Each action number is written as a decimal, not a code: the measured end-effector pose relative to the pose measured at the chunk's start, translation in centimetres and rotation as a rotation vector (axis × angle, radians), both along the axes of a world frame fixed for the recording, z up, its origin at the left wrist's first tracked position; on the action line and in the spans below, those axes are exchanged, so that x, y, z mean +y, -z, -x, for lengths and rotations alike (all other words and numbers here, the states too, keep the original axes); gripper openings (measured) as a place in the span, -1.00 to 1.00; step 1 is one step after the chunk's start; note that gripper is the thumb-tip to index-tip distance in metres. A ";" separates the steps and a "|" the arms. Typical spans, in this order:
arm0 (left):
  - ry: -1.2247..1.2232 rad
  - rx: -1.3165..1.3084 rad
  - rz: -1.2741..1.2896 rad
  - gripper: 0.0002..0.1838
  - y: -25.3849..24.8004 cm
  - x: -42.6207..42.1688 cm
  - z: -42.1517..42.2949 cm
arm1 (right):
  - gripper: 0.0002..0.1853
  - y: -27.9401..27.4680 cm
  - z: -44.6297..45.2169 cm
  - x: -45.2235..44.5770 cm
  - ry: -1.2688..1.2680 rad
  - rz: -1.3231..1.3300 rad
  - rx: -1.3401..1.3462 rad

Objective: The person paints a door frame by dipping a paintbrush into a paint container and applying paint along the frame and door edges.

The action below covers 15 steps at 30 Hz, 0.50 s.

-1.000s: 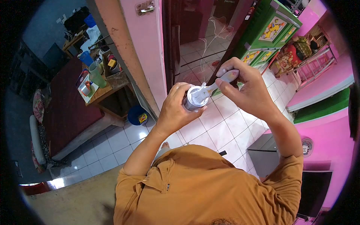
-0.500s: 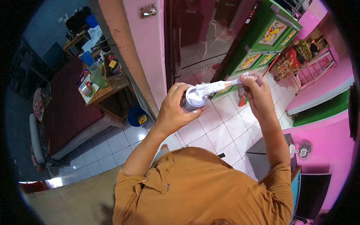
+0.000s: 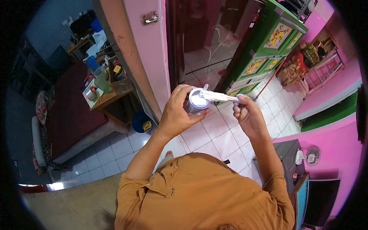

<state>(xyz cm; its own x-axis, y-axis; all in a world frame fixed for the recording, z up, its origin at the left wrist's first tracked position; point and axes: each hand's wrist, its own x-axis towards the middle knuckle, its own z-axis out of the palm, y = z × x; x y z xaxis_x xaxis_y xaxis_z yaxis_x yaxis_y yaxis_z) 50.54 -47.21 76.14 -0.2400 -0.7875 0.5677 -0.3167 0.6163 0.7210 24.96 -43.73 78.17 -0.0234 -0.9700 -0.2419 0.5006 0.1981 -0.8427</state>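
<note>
Just out from the person's brown shirt [image 3: 207, 191], both hands are busy. The left hand [image 3: 176, 111] is wrapped around a cup [image 3: 194, 109], thumb to one side and fingers to the other, mouth upward, and inside I see white stuff [image 3: 196, 102] that I take for paint. The right hand [image 3: 248, 115] pinches a brush [image 3: 218, 96] by its handle, nearly level, bristles toward the cup. Their ends lie over the rim on the side toward the right hand; whether they touch the paint I can't tell from here.

As for how far things have got, I'd call loading the brush mostly done: the bristles look white and clumped along their length. The cup seems well supplied too, though its depth is hidden from me. This load, I judge, is not yet spread on anything, since the brush is at the cup and apart from the pink post [image 3: 147, 57], the fridge [image 3: 207, 38] and the green drawers [image 3: 264, 50] beyond. Whether any of those carries fresh paint, I can't make out, so how much is left overall stays unclear to me
</note>
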 end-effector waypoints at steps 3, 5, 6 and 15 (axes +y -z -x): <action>-0.003 0.008 -0.009 -0.32 0.0 -0.1 0.1 | -0.82 -0.4 -0.4 0.2 0.023 0.007 0.000; -0.005 0.013 -0.006 -0.32 0.0 0.1 0.0 | -0.80 -0.3 -0.3 0.3 0.039 0.019 -0.015; 0.003 0.031 -0.048 -0.32 0.0 0.1 -0.1 | -0.79 -0.3 -0.1 0.2 0.058 0.033 -0.031; -0.010 0.058 -0.052 -0.35 0.4 -0.3 -0.3 | -0.73 -3.2 0.1 -0.5 0.097 0.206 -0.002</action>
<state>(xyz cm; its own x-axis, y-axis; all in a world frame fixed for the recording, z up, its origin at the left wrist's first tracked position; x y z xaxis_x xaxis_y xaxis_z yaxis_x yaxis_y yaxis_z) 50.82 -47.55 75.78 -0.1999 -0.8183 0.5390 -0.2795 0.5748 0.7690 24.82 -44.22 81.35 -0.1190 -0.9921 -0.0392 0.5102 -0.0273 -0.8596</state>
